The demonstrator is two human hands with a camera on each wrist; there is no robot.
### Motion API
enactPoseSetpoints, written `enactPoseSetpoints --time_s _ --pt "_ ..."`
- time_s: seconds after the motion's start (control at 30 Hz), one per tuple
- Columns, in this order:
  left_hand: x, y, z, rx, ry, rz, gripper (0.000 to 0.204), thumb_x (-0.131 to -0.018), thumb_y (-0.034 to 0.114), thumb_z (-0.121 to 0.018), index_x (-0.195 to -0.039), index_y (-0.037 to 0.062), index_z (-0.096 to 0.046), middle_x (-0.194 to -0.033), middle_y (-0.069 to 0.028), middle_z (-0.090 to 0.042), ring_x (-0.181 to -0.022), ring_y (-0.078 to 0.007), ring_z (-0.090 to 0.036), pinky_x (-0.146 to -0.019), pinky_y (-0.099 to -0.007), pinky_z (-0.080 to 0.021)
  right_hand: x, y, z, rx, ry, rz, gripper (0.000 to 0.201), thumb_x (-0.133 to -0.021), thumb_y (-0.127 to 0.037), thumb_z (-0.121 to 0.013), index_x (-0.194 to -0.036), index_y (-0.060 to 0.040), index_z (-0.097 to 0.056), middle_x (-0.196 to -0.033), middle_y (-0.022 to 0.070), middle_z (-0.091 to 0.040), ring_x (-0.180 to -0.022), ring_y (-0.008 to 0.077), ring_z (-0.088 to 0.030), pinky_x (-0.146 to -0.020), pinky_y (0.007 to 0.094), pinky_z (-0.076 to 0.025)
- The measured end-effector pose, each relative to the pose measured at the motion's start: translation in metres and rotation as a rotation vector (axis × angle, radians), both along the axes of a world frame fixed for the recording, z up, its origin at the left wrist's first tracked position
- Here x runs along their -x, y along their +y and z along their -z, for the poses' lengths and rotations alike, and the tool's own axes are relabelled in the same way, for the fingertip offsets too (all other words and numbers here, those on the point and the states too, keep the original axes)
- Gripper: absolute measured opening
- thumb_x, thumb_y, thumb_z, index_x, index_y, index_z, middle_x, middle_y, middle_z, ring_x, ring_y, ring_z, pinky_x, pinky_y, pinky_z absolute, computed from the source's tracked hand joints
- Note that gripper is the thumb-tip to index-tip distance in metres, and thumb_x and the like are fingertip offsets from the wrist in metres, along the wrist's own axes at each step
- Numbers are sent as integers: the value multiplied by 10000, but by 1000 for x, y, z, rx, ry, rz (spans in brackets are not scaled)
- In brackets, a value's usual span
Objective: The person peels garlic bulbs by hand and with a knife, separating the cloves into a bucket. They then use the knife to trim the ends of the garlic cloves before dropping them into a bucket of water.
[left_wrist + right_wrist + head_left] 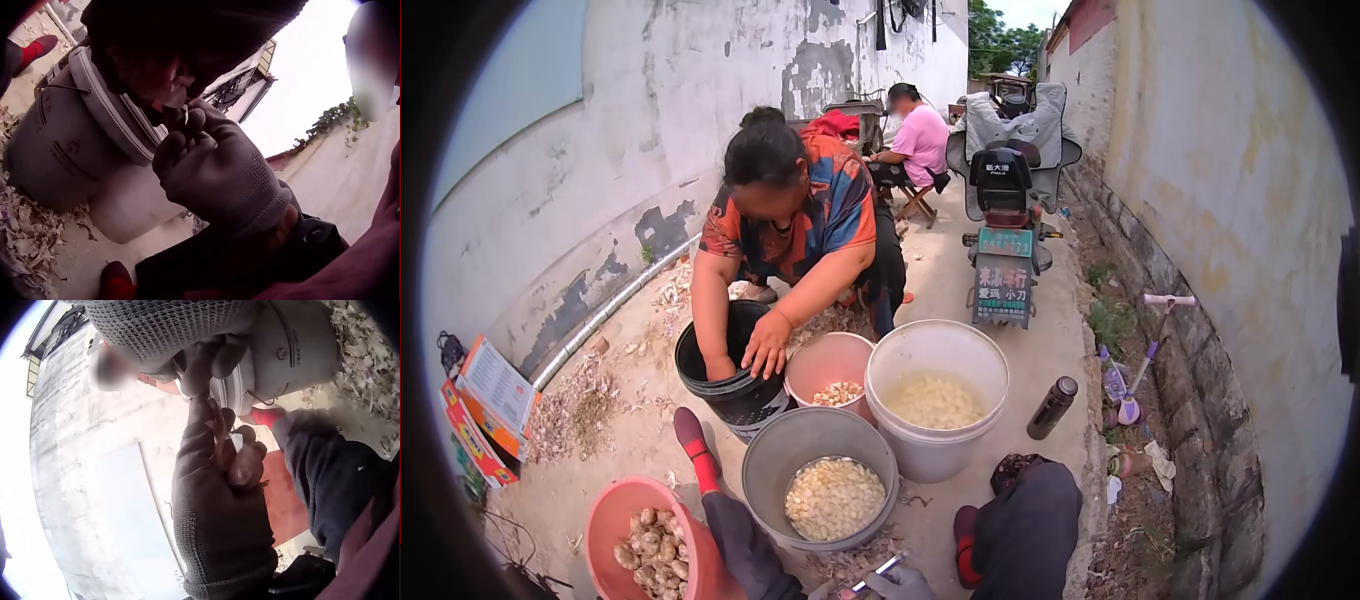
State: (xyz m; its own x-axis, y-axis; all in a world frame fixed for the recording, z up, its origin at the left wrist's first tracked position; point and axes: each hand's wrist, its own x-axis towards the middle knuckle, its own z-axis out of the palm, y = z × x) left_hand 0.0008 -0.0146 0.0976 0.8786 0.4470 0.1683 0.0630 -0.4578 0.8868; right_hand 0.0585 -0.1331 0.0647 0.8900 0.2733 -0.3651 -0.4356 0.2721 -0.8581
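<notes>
At the bottom edge of the head view, my gloved left hand (822, 592) and gloved right hand (903, 584) are close together. A slim metallic tool (880, 571) lies in the right hand's grip, its end by the left hand. The right wrist view has the left hand (215, 500) curled round a pinkish garlic piece (244, 470), fingertips meeting the right hand (178, 331) above. From the left wrist view, the right hand (215, 169) has bent fingers close to a pale piece (174, 94) at the dark left hand (134, 47).
Before me stand a grey bucket (760, 470) of peeled cloves in water, a white bucket (880, 430) and a small pink bucket (800, 370). A person reaches into a black bucket (745, 400). Garlic bulbs fill a pink tub (610, 520) at left; a dark flask (1052, 408) stands right.
</notes>
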Motion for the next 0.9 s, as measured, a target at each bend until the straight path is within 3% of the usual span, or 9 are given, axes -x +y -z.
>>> enactPoseSetpoints --time_s 0.1,0.33,0.47,0.63,0.73,0.77,0.83,0.87,0.9 --pt "3 4 25 -45 94 -16 356 -768 52 -720 -1109 -15 -644 -908 -200 -674 -811 -298 -644 -742 -359 -507 -2 -4 -7 -8 -27 10 64 -922 -84 -579 -930 -36 -620 -804 4 -616 -686 86 -583 -593 230 -483" --pt "5 -2 11 -63 32 14 295 -774 83 -729 -1044 -14 -663 -857 -185 -673 -774 -279 -639 -725 -354 -510 2 -7 -4 -3 -60 -30 41 -911 -84 -605 -917 -44 -606 -818 7 -612 -755 89 -590 -650 249 -496" --pt "6 -1 11 76 49 18 270 -779 93 -728 -1018 -15 -664 -847 -166 -674 -772 -254 -634 -728 -340 -506 3 -8 -14 -41 -59 -36 43 -924 -76 -585 -911 -43 -609 -813 4 -608 -747 84 -587 -658 240 -492" --pt "15 4 -1 205 91 13 242 -793 97 -723 -999 -16 -665 -853 -149 -679 -775 -232 -636 -725 -331 -505 6 -10 -9 147 -274 -191 153 -817 -166 -634 -929 -63 -636 -891 98 -643 -842 246 -634 -761 403 -513" --pt "18 8 2 285 85 59 225 -809 106 -719 -992 -13 -666 -856 -150 -680 -774 -224 -637 -723 -327 -506 10 -8 -18 47 -96 -159 261 -743 -245 -640 -940 -75 -649 -948 130 -641 -937 306 -617 -837 451 -490" --pt "18 10 12 212 66 67 218 -814 108 -717 -990 -11 -666 -855 -151 -680 -777 -224 -639 -722 -324 -505 7 -12 -17 115 -221 -253 261 -767 -237 -655 -979 -85 -655 -966 101 -646 -966 257 -613 -866 410 -488" --pt "19 12 15 121 -5 72 199 -816 112 -721 -963 -14 -674 -821 -146 -683 -756 -225 -643 -710 -318 -507 3 -13 6 86 -192 -247 281 -807 -257 -660 -1044 -107 -647 -985 94 -647 -978 250 -608 -878 410 -484" --pt "18 12 10 171 59 110 248 -819 100 -711 -1031 -17 -654 -902 -153 -676 -818 -228 -639 -748 -318 -505 6 -12 1 57 -160 -241 302 -847 -276 -666 -1110 -129 -639 -1005 88 -649 -989 244 -603 -891 410 -480" --pt "20 14 7 223 134 136 304 -823 88 -701 -1099 -20 -633 -982 -159 -669 -880 -231 -635 -785 -319 -503 4 -13 -4 86 -31 -217 256 -984 -277 -568 -959 -41 -663 -652 -7 -597 -537 50 -513 -484 213 -373"
